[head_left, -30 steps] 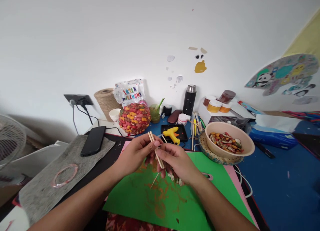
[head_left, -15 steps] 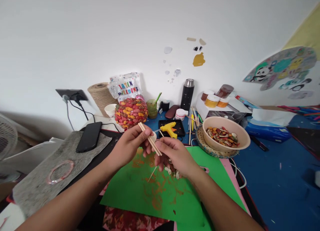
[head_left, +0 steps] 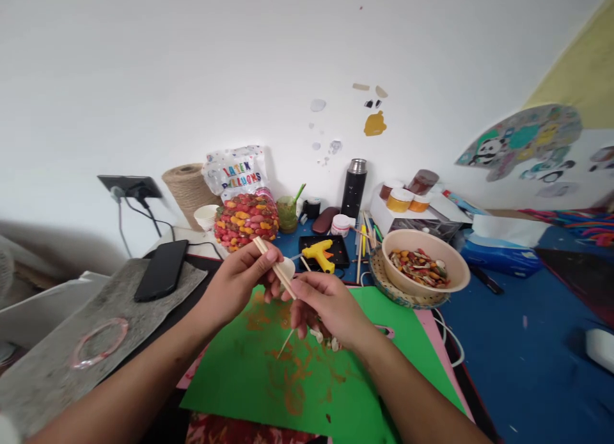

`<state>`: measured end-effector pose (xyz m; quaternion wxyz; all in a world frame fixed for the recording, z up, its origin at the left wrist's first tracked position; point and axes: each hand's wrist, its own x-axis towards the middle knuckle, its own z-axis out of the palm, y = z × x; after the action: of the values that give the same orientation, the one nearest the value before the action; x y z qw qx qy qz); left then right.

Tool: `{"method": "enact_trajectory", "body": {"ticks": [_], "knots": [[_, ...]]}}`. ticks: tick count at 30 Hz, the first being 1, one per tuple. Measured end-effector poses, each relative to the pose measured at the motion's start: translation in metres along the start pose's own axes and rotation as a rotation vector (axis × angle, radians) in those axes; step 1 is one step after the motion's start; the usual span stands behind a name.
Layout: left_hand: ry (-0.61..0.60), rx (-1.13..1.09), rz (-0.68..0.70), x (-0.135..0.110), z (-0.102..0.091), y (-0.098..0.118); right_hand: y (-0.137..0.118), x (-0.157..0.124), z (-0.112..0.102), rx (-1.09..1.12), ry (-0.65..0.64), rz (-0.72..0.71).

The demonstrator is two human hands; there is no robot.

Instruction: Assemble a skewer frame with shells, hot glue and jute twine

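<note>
My left hand (head_left: pixel 235 277) is closed, pinching a pair of pale wooden chopsticks (head_left: pixel 274 265) that slant down to the right. A small round off-white piece (head_left: pixel 287 267) shows just behind them, partly hidden by my fingers. My right hand (head_left: pixel 333 300) is closed too, thumb and fingertips at the chopsticks' lower end. A thin wooden stick (head_left: pixel 284 345) passes behind that hand, its tip angled down over the green sheet (head_left: pixel 249 373). Orange-brown smears mark this sheet. Several small whitish pieces (head_left: pixel 334 344) lie beneath my right hand.
Behind the hands, a yellow glue gun (head_left: pixel 320 255) rests on a black tray (head_left: pixel 341 244). To the right, a beige bowl (head_left: pixel 458 274) of coloured pieces sits on a woven tray (head_left: pixel 378 279). A bag of balloons (head_left: pixel 244 220), a phone (head_left: pixel 162 271) and a black flask (head_left: pixel 354 191) stand around.
The view has shifted slightly. My right fingertips have come up over the lower end of the chopsticks, which stuck out in front of them before. My left hand keeps its grip.
</note>
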<state>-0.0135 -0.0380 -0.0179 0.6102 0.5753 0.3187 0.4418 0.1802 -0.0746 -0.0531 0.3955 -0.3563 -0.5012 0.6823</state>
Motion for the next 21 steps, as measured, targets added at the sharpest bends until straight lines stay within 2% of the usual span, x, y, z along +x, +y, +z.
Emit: {"method": "enact_trajectory", "body": {"ticks": [10,17,21], "knots": [[-0.041,0.184,0.023,-0.002,0.0,0.008,0.006,0.006,0.002,-0.04,-0.002,-0.029],[0.072,0.246,0.049,-0.005,-0.003,0.018,-0.009,0.003,0.002,-0.136,0.029,0.026],[0.24,0.317,0.068,-0.008,-0.023,0.024,-0.031,-0.001,-0.017,-0.294,0.148,0.088]]}}
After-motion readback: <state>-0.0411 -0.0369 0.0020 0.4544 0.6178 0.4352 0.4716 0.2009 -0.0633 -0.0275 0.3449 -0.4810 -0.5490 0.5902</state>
